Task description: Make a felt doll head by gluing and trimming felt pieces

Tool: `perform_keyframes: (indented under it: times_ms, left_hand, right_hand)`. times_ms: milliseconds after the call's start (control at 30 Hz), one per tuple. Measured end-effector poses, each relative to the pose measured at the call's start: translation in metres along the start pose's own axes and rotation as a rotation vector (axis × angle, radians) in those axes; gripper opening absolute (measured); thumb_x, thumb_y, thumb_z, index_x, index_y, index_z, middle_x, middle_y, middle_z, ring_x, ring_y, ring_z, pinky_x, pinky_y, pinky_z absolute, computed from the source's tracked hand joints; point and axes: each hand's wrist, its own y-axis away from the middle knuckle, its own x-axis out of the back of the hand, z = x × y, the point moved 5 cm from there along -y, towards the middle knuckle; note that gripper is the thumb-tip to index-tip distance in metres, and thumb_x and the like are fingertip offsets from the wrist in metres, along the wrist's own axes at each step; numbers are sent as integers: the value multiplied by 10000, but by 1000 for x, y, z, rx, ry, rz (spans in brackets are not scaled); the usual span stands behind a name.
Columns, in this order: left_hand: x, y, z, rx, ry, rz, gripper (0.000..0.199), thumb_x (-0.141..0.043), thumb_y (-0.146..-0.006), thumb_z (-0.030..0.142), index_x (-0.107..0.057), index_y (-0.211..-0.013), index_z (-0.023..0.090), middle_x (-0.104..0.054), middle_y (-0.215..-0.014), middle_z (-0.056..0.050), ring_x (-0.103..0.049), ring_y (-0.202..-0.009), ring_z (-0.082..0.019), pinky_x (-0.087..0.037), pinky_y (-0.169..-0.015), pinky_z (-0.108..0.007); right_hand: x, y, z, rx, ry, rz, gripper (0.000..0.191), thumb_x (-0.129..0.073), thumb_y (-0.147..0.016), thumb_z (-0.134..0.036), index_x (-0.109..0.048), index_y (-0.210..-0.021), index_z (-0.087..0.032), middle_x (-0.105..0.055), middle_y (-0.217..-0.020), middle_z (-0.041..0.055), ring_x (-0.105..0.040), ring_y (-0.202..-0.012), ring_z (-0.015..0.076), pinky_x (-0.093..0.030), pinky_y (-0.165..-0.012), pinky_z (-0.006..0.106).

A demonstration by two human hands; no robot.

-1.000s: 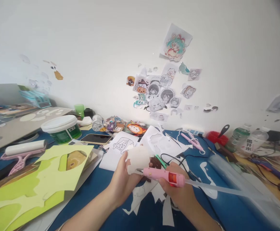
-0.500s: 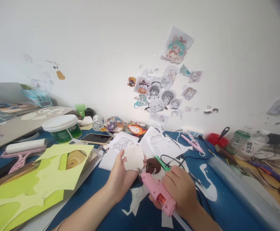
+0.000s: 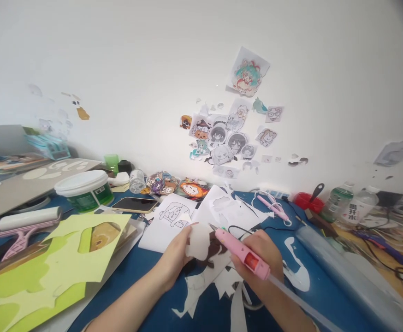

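My left hand [image 3: 175,258] holds a pale paper cutout [image 3: 198,241] by its edge, above the middle of the blue table. In my right hand [image 3: 262,260] is a pink glue gun [image 3: 239,251], its metal tip close to the right edge of the cutout. A clear glue stick [image 3: 291,297] trails from the gun's rear. Beneath the hands lie a dark brown piece [image 3: 215,249] and scattered white paper scraps [image 3: 196,288]. A line drawing on white paper [image 3: 174,214] lies just beyond my left hand.
Yellow-green sheets [image 3: 73,258], a roller [image 3: 28,219] and a white-lidded tub [image 3: 84,189] stand on the left, near a phone [image 3: 134,204]. A pink pen with a cord [image 3: 272,207], a red bowl [image 3: 307,201], bottles [image 3: 338,201] and a plastic-wrapped roll [image 3: 353,272] are on the right.
The cutout has been turned in my left hand and looks narrower. My right hand has tilted the glue gun flatter, its tip now higher and further right. The view has shifted slightly.
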Motion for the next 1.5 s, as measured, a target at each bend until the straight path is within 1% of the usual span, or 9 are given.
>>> perform_keyframes:
  times_ms: [133, 267, 333, 400, 533, 733, 933, 1267, 1500]
  left_hand:
    - [1, -8, 2, -93, -166, -31, 394, -518, -789, 379, -573, -1129, 189, -649, -996, -99, -582, -928, -276, -437, -812, -409]
    - [5, -2, 27, -533, -605, 129, 272, -550, -777, 310, -649, -1007, 206, -585, -1100, -103, -491, -1081, -285, -341, -950, -428]
    - [2, 8, 41, -776, -777, 173, 241, -543, -796, 295, -658, -1001, 241, -557, -1113, -98, -468, -1097, -275, -330, -959, -421]
    - [-1, 19, 50, -962, -912, 203, 230, -554, -800, 274, -668, -998, 268, -554, -1090, -99, -476, -1070, -272, -342, -937, -420]
    - [-6, 33, 57, -1183, -1082, 234, 202, -597, -775, 233, -710, -913, 329, -589, -1043, -86, -478, -1056, -289, -318, -941, -453]
    - [-10, 40, 58, -1329, -1151, 264, 208, -632, -750, 181, -718, -846, 344, -637, -997, -80, -513, -1018, -296, -360, -887, -458]
    - [-17, 48, 57, -1580, -1330, 366, 238, -644, -739, 99, -659, -920, 253, -603, -981, -84, -532, -977, -266, -435, -807, -439]
    - [-16, 47, 58, -1584, -1397, 349, 271, -674, -728, 122, -625, -982, 202, -574, -1002, -113, -522, -983, -291, -433, -807, -474]
    - [-19, 47, 57, -1581, -1391, 306, 190, -641, -741, 84, -651, -861, 232, -563, -1032, -107, -507, -999, -301, -411, -800, -487]
  right_hand:
    - [-4, 3, 16, -365, -219, -1, 314, -525, -783, -414, -487, -546, -211, -489, -528, 0, -448, -517, 153, -337, -486, 278]
    - [-14, 12, 28, -680, -419, -47, 356, -466, -813, -469, -530, -587, -202, -525, -489, -5, -422, -427, 134, -320, -446, 276]
    - [-13, 9, 26, -565, -343, -48, 355, -484, -806, -450, -507, -549, -205, -514, -495, -1, -432, -457, 140, -324, -461, 277]
    - [-11, 3, 18, -318, -204, -54, 337, -529, -777, -418, -479, -519, -207, -496, -511, 4, -434, -499, 146, -320, -471, 275]
    - [-9, 1, 2, 9, -79, -79, 230, -592, -736, -359, -501, -597, -199, -505, -529, 7, -433, -525, 150, -325, -464, 265]
    - [-8, 2, -4, 14, -49, -88, 212, -613, -721, -365, -502, -643, -202, -539, -564, 17, -465, -536, 154, -338, -443, 256]
    - [-8, 3, -3, 33, -68, -71, 202, -604, -729, -360, -491, -674, -202, -540, -578, 15, -470, -544, 158, -341, -433, 253]
    - [-7, 0, -10, 41, -68, -38, 203, -572, -736, -365, -481, -654, -204, -512, -548, 11, -448, -525, 158, -324, -438, 273]
    - [-2, -5, -14, 46, -74, -49, 200, -572, -738, -342, -473, -630, -207, -507, -533, 10, -426, -524, 158, -313, -451, 274]
